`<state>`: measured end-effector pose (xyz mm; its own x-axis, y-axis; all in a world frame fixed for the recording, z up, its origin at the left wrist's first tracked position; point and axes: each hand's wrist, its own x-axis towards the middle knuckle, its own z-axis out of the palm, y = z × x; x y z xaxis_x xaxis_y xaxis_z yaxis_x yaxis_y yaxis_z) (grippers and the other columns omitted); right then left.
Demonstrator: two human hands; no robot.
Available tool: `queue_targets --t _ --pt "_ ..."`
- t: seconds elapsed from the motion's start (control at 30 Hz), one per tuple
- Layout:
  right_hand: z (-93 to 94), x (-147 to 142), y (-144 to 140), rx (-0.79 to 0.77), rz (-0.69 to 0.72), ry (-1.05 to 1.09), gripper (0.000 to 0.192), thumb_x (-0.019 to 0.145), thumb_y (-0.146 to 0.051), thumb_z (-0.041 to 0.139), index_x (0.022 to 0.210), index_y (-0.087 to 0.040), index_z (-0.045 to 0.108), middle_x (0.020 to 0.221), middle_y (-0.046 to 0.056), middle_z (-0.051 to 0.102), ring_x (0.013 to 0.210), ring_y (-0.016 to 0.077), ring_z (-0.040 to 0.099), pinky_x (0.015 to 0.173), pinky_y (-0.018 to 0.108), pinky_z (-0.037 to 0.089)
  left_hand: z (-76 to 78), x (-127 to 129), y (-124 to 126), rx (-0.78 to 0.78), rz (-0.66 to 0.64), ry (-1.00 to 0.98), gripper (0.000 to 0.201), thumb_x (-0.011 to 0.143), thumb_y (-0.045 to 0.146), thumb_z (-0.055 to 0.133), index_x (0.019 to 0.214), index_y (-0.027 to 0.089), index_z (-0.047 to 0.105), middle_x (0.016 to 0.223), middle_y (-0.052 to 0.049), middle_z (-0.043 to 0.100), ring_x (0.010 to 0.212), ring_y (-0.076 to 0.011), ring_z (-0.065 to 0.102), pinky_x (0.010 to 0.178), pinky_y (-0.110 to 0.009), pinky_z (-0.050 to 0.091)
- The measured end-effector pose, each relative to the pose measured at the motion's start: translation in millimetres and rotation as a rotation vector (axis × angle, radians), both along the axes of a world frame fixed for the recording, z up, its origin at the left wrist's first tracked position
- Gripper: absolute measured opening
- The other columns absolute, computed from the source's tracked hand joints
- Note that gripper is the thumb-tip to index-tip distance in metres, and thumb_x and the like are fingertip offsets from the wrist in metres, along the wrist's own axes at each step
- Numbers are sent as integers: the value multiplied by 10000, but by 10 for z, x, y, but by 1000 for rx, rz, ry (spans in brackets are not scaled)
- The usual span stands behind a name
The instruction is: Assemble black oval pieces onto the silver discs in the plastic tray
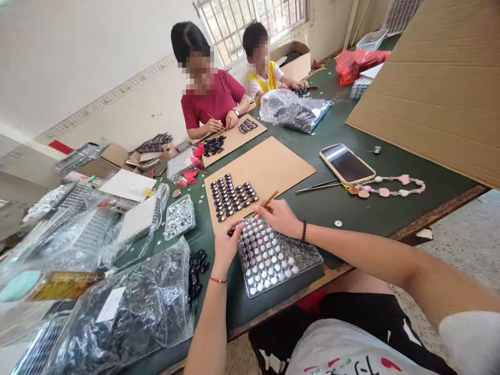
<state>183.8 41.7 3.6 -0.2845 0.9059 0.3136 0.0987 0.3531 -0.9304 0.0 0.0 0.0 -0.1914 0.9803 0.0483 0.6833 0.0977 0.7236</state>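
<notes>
A green bench [351,208] carries all the work, with a large sheet of cardboard [437,88] leaning over its far right side. Two other people sit at the far end, hands on their own pieces. A flat cardboard sheet [273,166] lies in front of the wearer, bearing rows of small dark pieces [230,197] on its near left part. Clear plastic bags [128,307] of dark parts lie at the near left. At the near edge sits a clear plastic tray [277,260] of small round silver pieces, touching the cardboard sheet's near edge. A phone [347,164] lies face up to the right, beside a beaded chain [386,190]. The left hand [226,245] rests on the tray's left edge, its grip pinched on something too small to identify. The right hand [279,216] hovers over the tray's far edge, its grip clenched around a thin wooden stick [264,204] pointing toward the dark pieces.
</notes>
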Motion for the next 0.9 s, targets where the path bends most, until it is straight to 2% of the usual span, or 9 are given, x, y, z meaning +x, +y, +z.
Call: queue_targets --t 0.17,0.3,0.37,0.43,0.5,0.6,0.7,0.8,0.9 --pt "51 76 87 24 -34 78 283 850 -355 425 769 -140 589 623 6 613 462 74 479 458 176 336 53 -593 130 193 351 -39 486 667 486 545 966 114 638 574 -9 550 497 -106 462 487 -223 359" --pt "55 58 40 56 -27 34 292 845 -365 444 748 -140 603 587 -1 595 465 75 449 452 182 289 245 -1163 385 360 599 -157 467 626 417 590 950 84 625 495 37 468 426 -57 364 429 -191 306" --pt "50 49 27 74 -37 9 296 841 -360 456 713 -138 604 556 -5 576 465 76 440 456 185 277 325 -1279 457 386 670 -236 459 626 390 585 947 62 603 488 49 446 408 -44 342 402 -178 277" --pt "45 51 46 105 -52 2 295 842 -349 456 693 -139 602 563 -2 577 480 78 448 471 188 283 337 -1195 457 426 696 -268 454 638 398 571 948 65 579 491 58 434 400 -41 343 385 -170 263" --pt "42 62 88 125 -57 24 280 849 -335 443 728 -141 603 600 3 597 499 81 465 485 186 300 269 -929 383 445 651 -298 424 631 426 585 891 90 576 470 69 410 387 -41 337 370 -165 250" --pt "35 78 134 126 -66 60 255 852 -333 436 801 -143 598 631 3 615 501 80 472 486 181 315 103 -370 176 290 413 -427 361 592 441 641 720 112 566 424 69 394 357 -37 316 346 -161 206" --pt "24 69 107 141 -82 37 263 847 -348 445 780 -142 592 619 -2 606 487 75 458 483 179 317 15 65 -10 140 210 -469 341 579 406 672 745 118 599 499 29 497 409 -55 406 369 -164 270" --pt "22 58 24 171 -41 -27 274 855 -345 431 774 -137 588 613 -3 592 486 71 451 483 177 313 6 206 -103 27 75 -435 333 648 407 625 841 137 634 514 13 539 425 -71 435 394 -179 314" --pt "32 75 -54 239 12 -95 318 869 -354 400 730 -132 580 581 -2 561 502 77 459 494 182 315 -7 173 -155 43 39 -336 296 670 400 610 807 142 656 540 -2 576 448 -82 471 424 -192 351"
